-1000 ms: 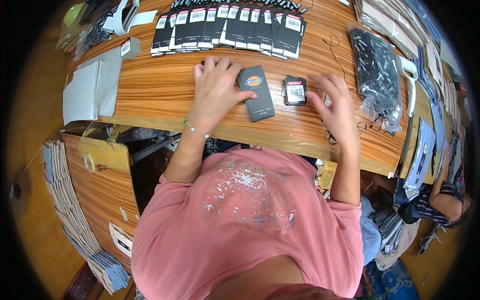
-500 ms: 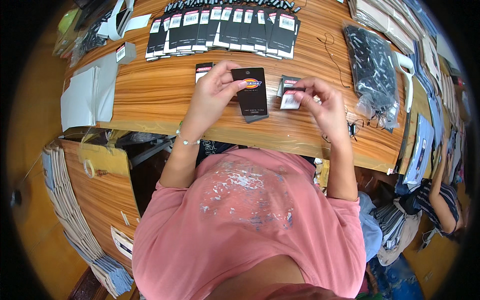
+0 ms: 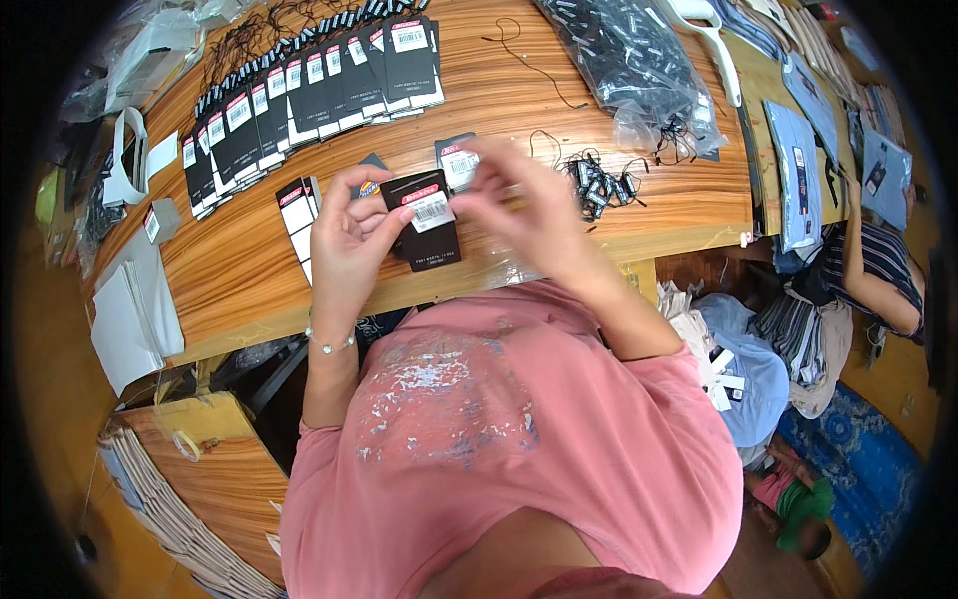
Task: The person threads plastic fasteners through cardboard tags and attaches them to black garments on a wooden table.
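Observation:
My left hand point(image 3: 351, 232) pinches a black hang tag point(image 3: 435, 250) by its left side, thumb in front, above the table's near edge. A white barcode sticker with a red band point(image 3: 431, 211) is on the tag's upper part. Close to the tag's right side is my right hand point(image 3: 529, 215), its fingers smeared by motion, so whether they hold anything is unclear. Behind it lies a small stack of tags point(image 3: 455, 158), partly covered by the fingers. Beyond my left hand another dark tag with a coloured logo point(image 3: 370, 184) peeks out. Left of that hand lies a strip of white labels point(image 3: 296, 228).
A fanned row of stickered black tags point(image 3: 329, 95) with strings spans the far table. Loose black strings point(image 3: 596, 186) and a clear bag of string fasteners point(image 3: 639, 70) lie right. White papers point(image 3: 130, 319) sit left. Another person's arm point(image 3: 860, 250) reaches toward folded garments point(image 3: 793, 175).
My view has turned, shifting the table's contents leftward. The tag in my left hand now shows a barcode sticker instead of a logo face. My right hand has come in beside it.

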A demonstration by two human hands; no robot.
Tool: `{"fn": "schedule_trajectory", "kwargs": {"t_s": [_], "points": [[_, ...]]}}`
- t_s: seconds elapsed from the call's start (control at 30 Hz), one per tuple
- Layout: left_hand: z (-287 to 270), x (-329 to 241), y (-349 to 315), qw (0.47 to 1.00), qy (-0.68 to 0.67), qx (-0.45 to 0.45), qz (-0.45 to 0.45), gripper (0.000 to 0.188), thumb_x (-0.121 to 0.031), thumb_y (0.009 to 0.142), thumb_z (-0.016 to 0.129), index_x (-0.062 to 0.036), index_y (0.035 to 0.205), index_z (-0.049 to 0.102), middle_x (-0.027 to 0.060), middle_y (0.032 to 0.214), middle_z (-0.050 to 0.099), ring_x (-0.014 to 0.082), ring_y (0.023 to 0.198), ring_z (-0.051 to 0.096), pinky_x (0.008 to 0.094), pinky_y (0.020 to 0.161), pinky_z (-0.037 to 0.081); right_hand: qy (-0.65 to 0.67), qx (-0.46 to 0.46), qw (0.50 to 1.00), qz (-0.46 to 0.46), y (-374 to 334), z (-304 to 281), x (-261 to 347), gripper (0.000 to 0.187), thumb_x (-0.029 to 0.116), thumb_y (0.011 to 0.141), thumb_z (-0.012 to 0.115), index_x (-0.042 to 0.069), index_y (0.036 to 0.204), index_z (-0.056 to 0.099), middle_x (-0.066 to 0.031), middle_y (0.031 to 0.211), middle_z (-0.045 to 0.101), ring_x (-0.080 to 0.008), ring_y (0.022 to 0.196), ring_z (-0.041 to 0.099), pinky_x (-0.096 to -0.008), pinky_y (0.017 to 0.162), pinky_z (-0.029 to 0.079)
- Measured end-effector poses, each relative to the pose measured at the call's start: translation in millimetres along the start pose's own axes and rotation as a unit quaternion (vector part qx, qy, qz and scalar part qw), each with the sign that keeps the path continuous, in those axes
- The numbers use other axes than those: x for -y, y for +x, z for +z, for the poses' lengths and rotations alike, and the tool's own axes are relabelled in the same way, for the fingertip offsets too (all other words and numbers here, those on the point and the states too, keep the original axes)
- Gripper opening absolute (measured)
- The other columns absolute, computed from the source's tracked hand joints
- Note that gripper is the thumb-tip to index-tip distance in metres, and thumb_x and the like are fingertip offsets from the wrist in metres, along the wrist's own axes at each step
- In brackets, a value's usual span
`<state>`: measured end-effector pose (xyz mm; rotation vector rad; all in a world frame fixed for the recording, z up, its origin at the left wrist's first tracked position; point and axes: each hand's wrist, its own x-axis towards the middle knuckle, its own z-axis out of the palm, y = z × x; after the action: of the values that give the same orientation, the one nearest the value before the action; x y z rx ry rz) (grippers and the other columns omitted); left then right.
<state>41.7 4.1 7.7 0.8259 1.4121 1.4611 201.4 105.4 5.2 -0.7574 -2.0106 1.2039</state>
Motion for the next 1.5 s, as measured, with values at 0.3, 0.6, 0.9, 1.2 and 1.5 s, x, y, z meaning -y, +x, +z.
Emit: {"fn": "schedule_trajectory", "kwargs": {"t_s": [0.3,0.6,0.9,1.2,1.5], "points": [[-18.1,3.7,0.8,0.999,0.013,-0.034,0.034,0.032,0.009,0.078,0.054,0.0007,0.107,0.043,0.0114,0.088,0.060,0.0109,0.081,0.057,0.0196,0.071,0.046,-0.387,-0.052,0.896,0.212,-25.4,-137.0,-52.7,0.012,0.013,0.075,0.061,0.003,0.081,0.060,-0.0126,0.063,0.056,-0.0262,0.059,0.055,-0.0344,0.055,0.041],[-16.0,-0.8,-1.6,0.999,0.021,-0.035,0.028,0.031,0.008,0.079,0.054,0.0005,0.107,0.043,0.0106,0.088,0.060,0.0108,0.081,0.057,0.0194,0.071,0.046,-0.194,-0.094,0.958,0.191,-30.0,-142.8,-60.3,0.010,0.007,0.080,0.057,-0.002,0.081,0.055,-0.0066,0.067,0.056,-0.0125,0.063,0.053,-0.0244,0.060,0.042],[-13.6,-2.7,-2.6,1.000,0.003,0.030,-0.008,0.030,0.007,0.079,0.054,0.0016,0.108,0.046,0.0102,0.091,0.060,0.0114,0.085,0.057,0.0197,0.074,0.046,0.005,-0.179,0.980,0.082,-23.2,-153.0,19.5,0.013,-0.005,0.078,0.055,-0.002,0.091,0.053,-0.0031,0.078,0.055,-0.0088,0.069,0.052,-0.0202,0.066,0.042],[19.8,-16.3,7.8,0.964,0.076,0.253,0.045,0.011,0.004,0.077,0.056,0.0030,0.088,0.058,0.0146,0.114,0.053,0.0133,0.086,0.057,0.0225,0.074,0.046,0.172,-0.062,0.981,-0.057,4.6,-104.4,58.6,0.012,-0.008,0.074,0.055,-0.005,0.086,0.054,-0.0092,0.081,0.055,-0.0133,0.064,0.055,-0.0223,0.059,0.045],[24.7,-11.1,16.8,0.952,0.043,0.304,0.005,0.013,0.000,0.079,0.056,0.0018,0.092,0.056,0.0101,0.100,0.058,0.0129,0.086,0.056,0.0235,0.074,0.046,0.268,0.030,0.962,-0.042,43.2,-49.2,61.0,0.012,-0.003,0.078,0.055,-0.003,0.090,0.054,-0.0057,0.075,0.057,-0.0100,0.068,0.056,-0.0200,0.062,0.044]]}}
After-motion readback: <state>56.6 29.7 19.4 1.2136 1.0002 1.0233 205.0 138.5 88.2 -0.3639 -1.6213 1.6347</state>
